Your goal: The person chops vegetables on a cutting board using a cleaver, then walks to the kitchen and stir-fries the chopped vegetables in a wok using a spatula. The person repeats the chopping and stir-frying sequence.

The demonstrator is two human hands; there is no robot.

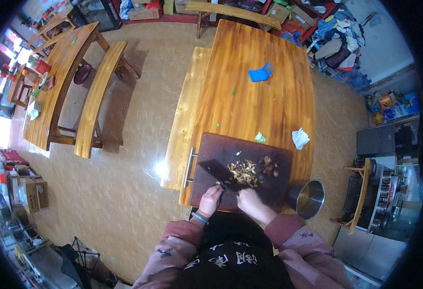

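Note:
A dark brown cutting board [245,144] with a metal side handle [189,167] lies at the near end of the wooden table. My right hand [249,202] grips a cleaver [216,171], its broad dark blade angled across the board to the upper left. Fingertips of my left hand [211,199] pin a small dark piece of mushroom [223,186] against the board, close beside the blade. Beyond the blade is a heap of sliced mushrooms [245,173]. Several darker mushroom pieces [269,165] sit to the right of that heap.
A metal pot [310,199] stands by the table's right edge. On the wooden table [254,104] are a crumpled tissue [300,138], a blue plastic holder [260,73] and a leaf scrap [260,137]. A wooden bench [188,119] runs along the left side.

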